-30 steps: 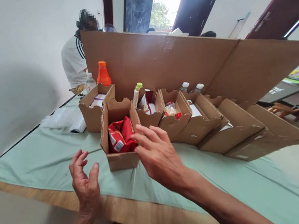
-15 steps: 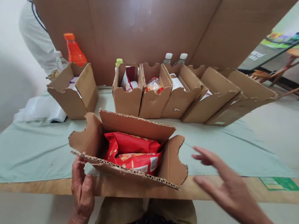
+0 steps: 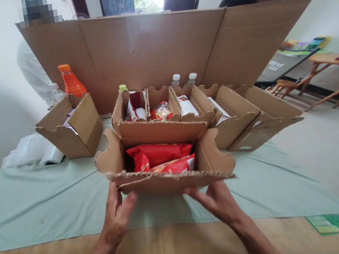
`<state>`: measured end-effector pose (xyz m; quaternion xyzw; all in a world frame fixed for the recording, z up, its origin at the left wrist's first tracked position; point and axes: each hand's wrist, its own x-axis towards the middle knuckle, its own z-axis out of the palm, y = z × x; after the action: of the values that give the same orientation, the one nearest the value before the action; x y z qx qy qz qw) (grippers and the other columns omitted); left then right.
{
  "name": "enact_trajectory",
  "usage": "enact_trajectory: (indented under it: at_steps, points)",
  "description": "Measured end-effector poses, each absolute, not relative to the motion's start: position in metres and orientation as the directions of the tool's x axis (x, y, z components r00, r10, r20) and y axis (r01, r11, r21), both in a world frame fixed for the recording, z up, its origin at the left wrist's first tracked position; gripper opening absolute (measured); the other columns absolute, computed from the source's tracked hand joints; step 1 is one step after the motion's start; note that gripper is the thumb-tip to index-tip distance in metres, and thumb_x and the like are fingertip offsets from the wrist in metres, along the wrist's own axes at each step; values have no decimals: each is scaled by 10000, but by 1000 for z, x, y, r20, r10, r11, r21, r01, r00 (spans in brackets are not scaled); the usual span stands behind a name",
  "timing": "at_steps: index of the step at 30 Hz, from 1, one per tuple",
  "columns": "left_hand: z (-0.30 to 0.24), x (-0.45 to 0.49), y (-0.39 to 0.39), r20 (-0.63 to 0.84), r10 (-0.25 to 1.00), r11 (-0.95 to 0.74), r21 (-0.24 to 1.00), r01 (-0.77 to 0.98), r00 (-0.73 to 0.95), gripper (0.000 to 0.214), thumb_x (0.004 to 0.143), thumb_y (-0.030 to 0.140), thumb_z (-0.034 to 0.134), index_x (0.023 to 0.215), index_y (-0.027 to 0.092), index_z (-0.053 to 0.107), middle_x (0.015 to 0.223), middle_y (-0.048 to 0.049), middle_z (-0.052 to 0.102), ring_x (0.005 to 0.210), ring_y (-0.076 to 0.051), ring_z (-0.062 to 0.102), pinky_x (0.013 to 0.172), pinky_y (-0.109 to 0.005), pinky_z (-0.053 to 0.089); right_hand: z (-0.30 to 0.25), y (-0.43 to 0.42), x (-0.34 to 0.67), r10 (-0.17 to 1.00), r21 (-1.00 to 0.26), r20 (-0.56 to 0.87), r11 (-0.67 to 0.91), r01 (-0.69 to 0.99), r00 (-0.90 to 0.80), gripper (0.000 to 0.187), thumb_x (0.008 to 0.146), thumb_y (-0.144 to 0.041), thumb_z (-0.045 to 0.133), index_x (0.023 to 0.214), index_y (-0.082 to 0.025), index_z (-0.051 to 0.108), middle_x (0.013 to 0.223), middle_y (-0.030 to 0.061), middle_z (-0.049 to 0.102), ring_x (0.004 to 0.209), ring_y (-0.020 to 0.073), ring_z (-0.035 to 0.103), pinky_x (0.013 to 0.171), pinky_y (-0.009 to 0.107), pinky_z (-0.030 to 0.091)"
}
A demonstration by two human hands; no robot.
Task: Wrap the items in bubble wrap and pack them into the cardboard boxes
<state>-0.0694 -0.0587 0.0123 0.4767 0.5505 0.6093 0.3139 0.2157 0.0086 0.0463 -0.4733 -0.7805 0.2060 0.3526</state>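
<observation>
In the head view a cardboard box with an open top and notched ends is held over the cloth between my hands. Inside it lie red snack packets. My left hand grips the box's near left side, its thumb along the front wall. On the right, my right hand grips the near lower part, fingers partly hidden beneath the box. Just behind stands a row of similar cardboard boxes, with a wrapped food pack in one of them.
A separate cardboard box stands at the left, an orange bottle behind it. Clear plastic wrapping lies beside it. A tall cardboard panel closes off the back. A green sheet sits on the table's front right edge.
The box with red packets has moved away from me, closer to the row. My right hand, apart from it before, has come onto the box. The camera view has shifted.
</observation>
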Motion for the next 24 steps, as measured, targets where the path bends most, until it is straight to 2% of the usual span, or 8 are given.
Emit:
enact_trajectory:
  at_steps: [2,4,8,11,14,18,24]
  points:
    - [17,-60,-32,220,934,-168,966,197,-281,527,856,436,716,1306,196,584,1303,-118,658,1273,-313,593,1084,-426,480,44,34,233,912,-681,317,411,606,-262,574,864,-639,688,1225,-193,703,1167,144,752,1078,375,687,911,491,568]
    - [13,-55,-13,184,951,-117,958,260,-249,545,805,428,715,1274,179,592,1284,-128,667,1258,-322,591,1070,-441,475,33,50,245,928,-709,276,371,599,-249,580,859,-643,675,1203,-176,685,1136,146,752,1011,343,695,861,455,570]
    - [-9,-56,-6,118,971,-22,911,412,-208,503,793,440,650,1221,175,635,1180,-123,712,1098,-318,641,934,-453,513,-4,56,254,925,-692,291,380,613,-245,490,900,-615,628,1123,-181,676,1083,141,748,961,319,688,850,449,555]
    - [-16,-54,-10,132,960,14,860,510,-248,447,808,448,611,1162,179,658,1098,-112,723,997,-305,638,819,-426,519,-23,52,254,911,-642,350,402,653,-217,457,930,-628,605,1068,-197,675,1047,134,739,948,318,677,859,459,541]
    - [-13,-50,-9,180,941,17,821,571,-287,340,802,438,597,1023,191,671,956,-81,713,878,-278,627,744,-399,507,-26,52,255,898,-608,371,427,670,-236,441,954,-645,589,985,-213,675,974,110,730,888,292,669,802,417,535]
    - [-9,-47,-10,230,920,12,791,612,-316,227,783,430,607,843,214,645,790,-46,669,792,-260,623,714,-386,499,-23,54,258,878,-554,392,463,692,-274,446,985,-644,555,906,-219,669,922,94,718,837,271,653,731,376,508]
    - [-10,-48,-17,212,892,57,824,563,-399,298,783,458,622,941,210,670,891,-72,715,856,-276,651,732,-389,505,-23,52,251,844,-414,430,501,760,-322,444,1030,-612,490,988,-212,677,969,100,719,881,279,641,747,383,473]
